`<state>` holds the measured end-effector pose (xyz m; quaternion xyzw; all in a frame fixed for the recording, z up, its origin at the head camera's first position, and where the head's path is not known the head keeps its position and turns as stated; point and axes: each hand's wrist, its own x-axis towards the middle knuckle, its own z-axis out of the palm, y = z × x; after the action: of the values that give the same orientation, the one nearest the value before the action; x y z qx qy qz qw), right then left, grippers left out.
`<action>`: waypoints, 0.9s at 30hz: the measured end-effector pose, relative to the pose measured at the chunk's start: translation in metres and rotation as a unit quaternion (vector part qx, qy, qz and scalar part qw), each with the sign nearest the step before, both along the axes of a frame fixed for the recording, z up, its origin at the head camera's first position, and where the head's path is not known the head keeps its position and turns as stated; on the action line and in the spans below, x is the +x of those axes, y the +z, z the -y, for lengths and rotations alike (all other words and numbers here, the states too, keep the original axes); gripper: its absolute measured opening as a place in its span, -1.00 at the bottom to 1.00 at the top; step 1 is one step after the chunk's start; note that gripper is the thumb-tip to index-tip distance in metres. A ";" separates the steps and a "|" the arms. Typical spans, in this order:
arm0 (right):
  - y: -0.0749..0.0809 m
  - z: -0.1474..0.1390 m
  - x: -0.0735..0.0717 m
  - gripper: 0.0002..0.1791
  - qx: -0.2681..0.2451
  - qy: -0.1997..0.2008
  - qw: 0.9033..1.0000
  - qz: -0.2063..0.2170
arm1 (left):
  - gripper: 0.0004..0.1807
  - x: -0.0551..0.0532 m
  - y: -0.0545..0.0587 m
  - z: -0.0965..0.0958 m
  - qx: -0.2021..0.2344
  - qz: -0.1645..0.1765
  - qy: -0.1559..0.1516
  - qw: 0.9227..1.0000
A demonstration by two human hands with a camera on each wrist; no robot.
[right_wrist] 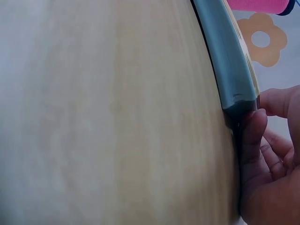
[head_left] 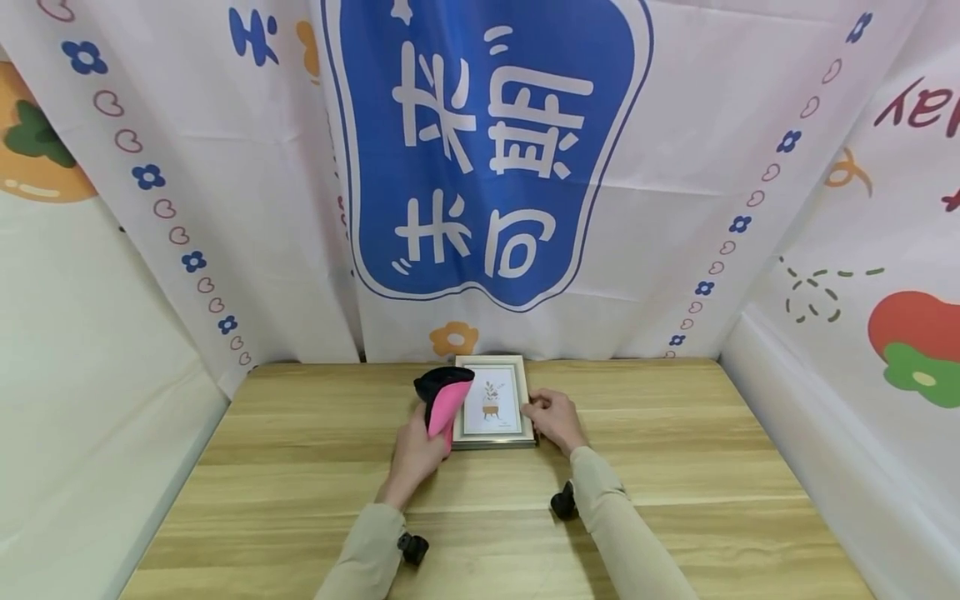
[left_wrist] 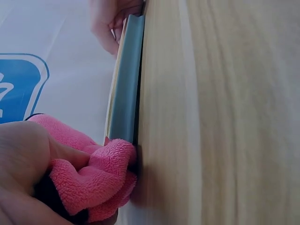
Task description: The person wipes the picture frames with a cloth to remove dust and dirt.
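White curtain [head_left: 255,192] with a blue panel of white Chinese characters [head_left: 360,167] hangs behind a light wooden table [head_left: 300,467]. Near the table's back edge, a pale frame [head_left: 459,442] lies flat, its picture [head_left: 491,400] showing a plant in a brown pot on legs. Two hands in beige sleeves [head_left: 367,542] reach toward it. At its left side, the left hand [head_left: 417,450] has its fingers curled around a bunched pink-and-black cloth [head_left: 447,406], which touches the frame's near left corner. Opposite, the right hand [head_left: 557,417] pinches the frame's right side near the front corner, thumb and forefinger nearly closed, other fingers bent.
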<state>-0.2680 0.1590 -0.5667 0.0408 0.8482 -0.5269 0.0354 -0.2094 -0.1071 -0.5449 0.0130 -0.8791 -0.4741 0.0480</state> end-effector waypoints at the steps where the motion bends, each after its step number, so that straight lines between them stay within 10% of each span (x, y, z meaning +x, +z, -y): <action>1: -0.001 -0.001 0.000 -0.57 0.000 0.000 1.000 0.000 | -0.68 0.001 0.000 0.000 0.001 -0.001 -0.003 1.000; 8: -0.003 -0.004 0.000 -0.57 -0.004 -0.002 1.000 -0.003 | -0.66 0.007 0.000 0.006 -0.006 -0.022 -0.024 0.999; 17: -0.002 -0.001 0.001 -0.57 -0.020 0.005 1.000 -0.006 | -0.34 0.006 0.026 0.043 0.104 0.118 -0.049 0.986; 27: 0.001 -0.003 0.001 -0.59 -0.024 0.006 1.000 -0.007 | -0.58 -0.015 0.055 0.066 0.003 0.013 0.016 1.000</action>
<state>-0.2672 0.1619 -0.5660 0.0312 0.8358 -0.5472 0.0336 -0.2247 -0.1727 -0.4900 0.0334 -0.8780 -0.4755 0.0442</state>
